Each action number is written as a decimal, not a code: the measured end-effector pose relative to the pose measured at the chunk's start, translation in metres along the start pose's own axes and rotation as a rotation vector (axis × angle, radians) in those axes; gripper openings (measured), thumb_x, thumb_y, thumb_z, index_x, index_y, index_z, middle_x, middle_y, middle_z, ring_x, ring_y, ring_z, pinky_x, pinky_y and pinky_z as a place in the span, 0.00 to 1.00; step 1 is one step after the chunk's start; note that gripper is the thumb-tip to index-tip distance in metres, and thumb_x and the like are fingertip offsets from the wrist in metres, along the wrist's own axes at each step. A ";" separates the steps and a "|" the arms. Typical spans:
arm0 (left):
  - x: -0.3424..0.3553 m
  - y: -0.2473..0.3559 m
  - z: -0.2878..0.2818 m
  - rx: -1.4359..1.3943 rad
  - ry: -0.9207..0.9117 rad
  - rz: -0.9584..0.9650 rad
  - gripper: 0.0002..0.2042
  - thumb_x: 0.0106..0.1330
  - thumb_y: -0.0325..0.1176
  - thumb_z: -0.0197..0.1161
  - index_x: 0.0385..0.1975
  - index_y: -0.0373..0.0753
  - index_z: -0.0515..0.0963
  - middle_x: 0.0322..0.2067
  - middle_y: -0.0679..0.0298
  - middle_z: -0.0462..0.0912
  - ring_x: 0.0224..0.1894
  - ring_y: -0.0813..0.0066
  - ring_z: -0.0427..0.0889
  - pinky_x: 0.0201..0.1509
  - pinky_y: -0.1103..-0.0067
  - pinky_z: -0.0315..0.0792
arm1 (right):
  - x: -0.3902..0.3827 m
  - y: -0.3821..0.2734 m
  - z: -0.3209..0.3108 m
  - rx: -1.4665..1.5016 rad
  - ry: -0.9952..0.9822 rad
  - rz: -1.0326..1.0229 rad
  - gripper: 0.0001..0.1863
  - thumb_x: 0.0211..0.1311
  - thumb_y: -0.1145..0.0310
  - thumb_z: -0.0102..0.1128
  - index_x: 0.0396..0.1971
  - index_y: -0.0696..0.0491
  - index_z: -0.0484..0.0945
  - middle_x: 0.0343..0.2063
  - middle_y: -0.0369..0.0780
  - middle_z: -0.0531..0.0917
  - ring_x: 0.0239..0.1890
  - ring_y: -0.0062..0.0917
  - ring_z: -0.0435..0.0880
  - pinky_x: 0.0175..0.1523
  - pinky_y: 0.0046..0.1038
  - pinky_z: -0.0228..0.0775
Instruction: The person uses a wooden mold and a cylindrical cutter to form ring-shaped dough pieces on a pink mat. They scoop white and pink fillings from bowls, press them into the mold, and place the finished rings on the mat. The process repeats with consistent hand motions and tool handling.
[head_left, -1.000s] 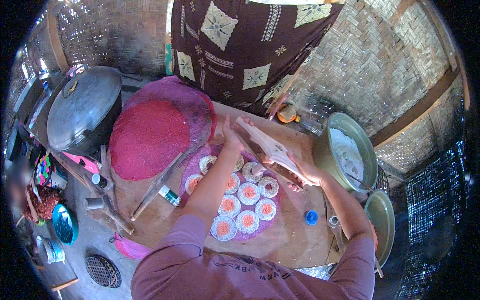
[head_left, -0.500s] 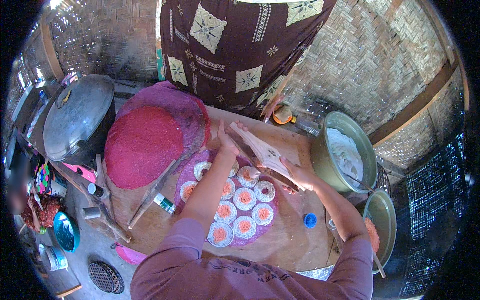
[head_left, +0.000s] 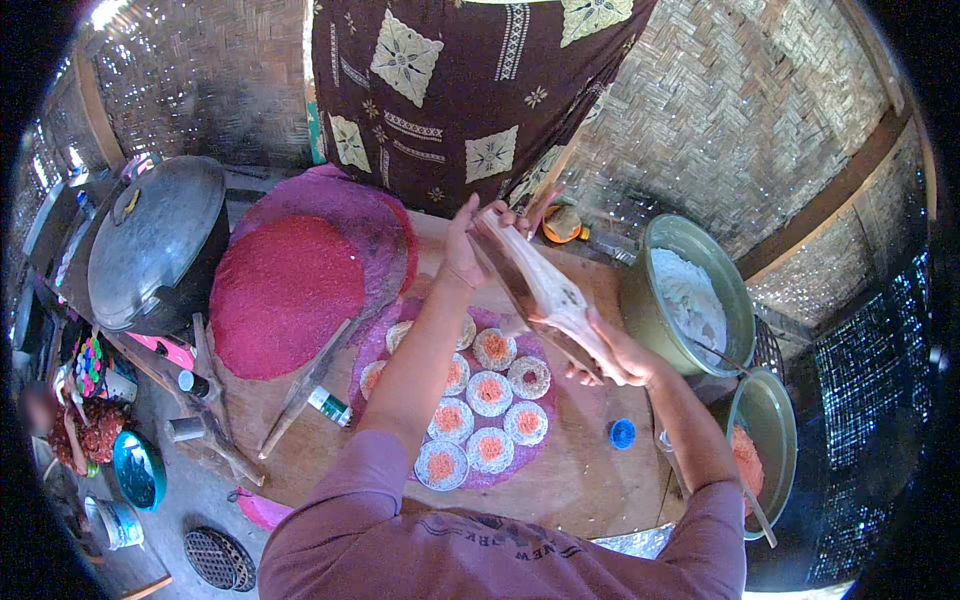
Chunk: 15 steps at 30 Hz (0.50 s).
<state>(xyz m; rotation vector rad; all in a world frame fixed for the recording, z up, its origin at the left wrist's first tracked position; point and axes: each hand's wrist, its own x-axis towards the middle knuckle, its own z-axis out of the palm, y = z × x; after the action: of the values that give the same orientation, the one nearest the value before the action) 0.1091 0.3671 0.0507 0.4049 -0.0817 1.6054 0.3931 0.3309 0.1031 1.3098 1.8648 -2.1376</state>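
Both my hands hold a long wooden implement (head_left: pixel 555 290) with a pale upper face and darker wood beneath, raised diagonally over the board. My left hand (head_left: pixel 470 245) grips its upper far end; my right hand (head_left: pixel 615 350) is closed round the near lower end. Below lie several small white rounds (head_left: pixel 489 393) on a purple-pink mat (head_left: pixel 515 470), many with orange shreds in their centres. A pale cylindrical piece under the implement is partly hidden by it.
A wooden board (head_left: pixel 590 480) bears red-pink round sheets (head_left: pixel 285 290) and sticks (head_left: pixel 300 390). A lidded pot (head_left: pixel 155 240) stands left; basins of white powder (head_left: pixel 690 305) and orange shreds (head_left: pixel 745 455) stand right. A blue lid (head_left: pixel 621 434) sits near my right arm. Another person (head_left: pixel 80 435) is far left.
The implement has lifted and tilted more steeply, my left hand rising toward the patterned cloth. The orange centre of the upper round beneath it now shows.
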 end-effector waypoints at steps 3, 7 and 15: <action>-0.009 -0.037 -0.003 -0.086 0.100 0.002 0.20 0.67 0.54 0.49 0.28 0.42 0.71 0.23 0.66 0.73 0.33 0.64 0.74 0.46 0.65 0.70 | -0.023 0.004 -0.010 0.040 0.084 0.112 0.44 0.60 0.25 0.28 0.59 0.47 0.67 0.23 0.40 0.77 0.21 0.24 0.78 0.22 0.23 0.69; -0.025 -0.074 -0.034 -0.186 0.214 0.026 0.22 0.65 0.59 0.48 0.27 0.43 0.70 0.23 0.67 0.71 0.31 0.66 0.73 0.44 0.66 0.69 | -0.028 0.019 -0.014 -0.004 0.070 0.307 0.43 0.61 0.25 0.29 0.52 0.50 0.71 0.20 0.38 0.75 0.18 0.22 0.75 0.20 0.24 0.66; -0.033 -0.080 -0.059 -0.125 0.336 0.017 0.22 0.64 0.60 0.47 0.24 0.46 0.69 0.20 0.69 0.70 0.27 0.69 0.71 0.41 0.69 0.68 | -0.015 0.050 -0.003 0.019 0.177 0.255 0.41 0.62 0.28 0.34 0.38 0.58 0.72 0.16 0.40 0.73 0.15 0.24 0.73 0.18 0.29 0.66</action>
<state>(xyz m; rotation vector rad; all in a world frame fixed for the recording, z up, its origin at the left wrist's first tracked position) 0.1760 0.3599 -0.0294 0.0353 0.0702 1.6549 0.4308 0.3115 0.0715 1.6869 1.6269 -1.9732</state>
